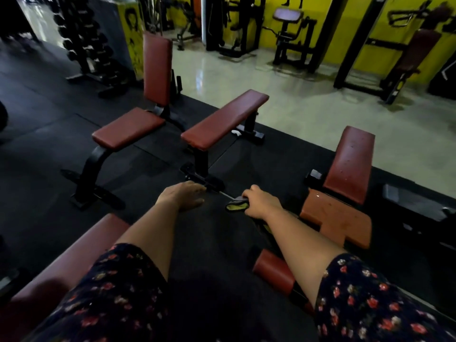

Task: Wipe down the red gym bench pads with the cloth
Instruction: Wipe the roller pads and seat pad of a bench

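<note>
1. The right hand (259, 201) gripped the cloth (236, 204), fingers curled round it, low before the near end of the flat bench (222, 119)
2. The left hand (181, 197) hung left of that end, fingers loose, holding nothing
3. Likely best: spread the cloth flat, then sweep the bench's pad end to end in overlapping strokes

Left hand (181, 197) slack — right hand (261, 202) around cloth (236, 206)

You have in view: two hands, left hand (181, 197) and right hand (261, 203); one cloth (235, 206); three red benches, namely upright bench (158, 67), flat bench (224, 119) and inclined bench (350, 164); one near pad (74, 255); one roller pad (274, 270).
</note>
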Tool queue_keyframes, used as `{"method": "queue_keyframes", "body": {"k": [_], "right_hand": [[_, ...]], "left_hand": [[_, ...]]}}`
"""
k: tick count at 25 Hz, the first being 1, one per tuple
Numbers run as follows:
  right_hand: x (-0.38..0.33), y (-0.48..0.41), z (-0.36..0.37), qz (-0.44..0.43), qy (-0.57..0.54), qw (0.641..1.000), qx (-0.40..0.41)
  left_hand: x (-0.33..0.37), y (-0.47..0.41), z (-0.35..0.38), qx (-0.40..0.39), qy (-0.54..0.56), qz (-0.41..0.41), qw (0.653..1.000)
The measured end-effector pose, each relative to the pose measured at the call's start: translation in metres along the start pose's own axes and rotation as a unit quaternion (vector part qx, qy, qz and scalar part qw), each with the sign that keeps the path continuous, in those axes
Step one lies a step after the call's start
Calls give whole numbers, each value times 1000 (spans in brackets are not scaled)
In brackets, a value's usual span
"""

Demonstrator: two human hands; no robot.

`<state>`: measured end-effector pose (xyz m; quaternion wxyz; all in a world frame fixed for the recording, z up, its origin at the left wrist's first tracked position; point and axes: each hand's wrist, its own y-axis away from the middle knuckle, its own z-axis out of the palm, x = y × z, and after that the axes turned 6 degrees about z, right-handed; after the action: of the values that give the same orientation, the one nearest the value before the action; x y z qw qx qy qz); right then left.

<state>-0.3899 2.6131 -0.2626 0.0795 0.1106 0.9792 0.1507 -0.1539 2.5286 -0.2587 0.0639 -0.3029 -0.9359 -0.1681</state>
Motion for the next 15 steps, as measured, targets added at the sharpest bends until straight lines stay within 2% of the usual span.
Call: {"method": "queue_keyframes", "body": {"k": [6, 10, 15], "right_hand": [[-14, -71, -19, -1, -20, 1000, -6], [-13, -151, -36, -19, -47, 999, -16], [-6, -235, -66, -40, 5, 999, -31]], "left_hand": [[-30, -50, -15, -12, 1, 11, 1000], [-54, -113, -26, -16, -3, -4, 1000], [-71, -199, -60, -24, -3, -10, 1000]]}}
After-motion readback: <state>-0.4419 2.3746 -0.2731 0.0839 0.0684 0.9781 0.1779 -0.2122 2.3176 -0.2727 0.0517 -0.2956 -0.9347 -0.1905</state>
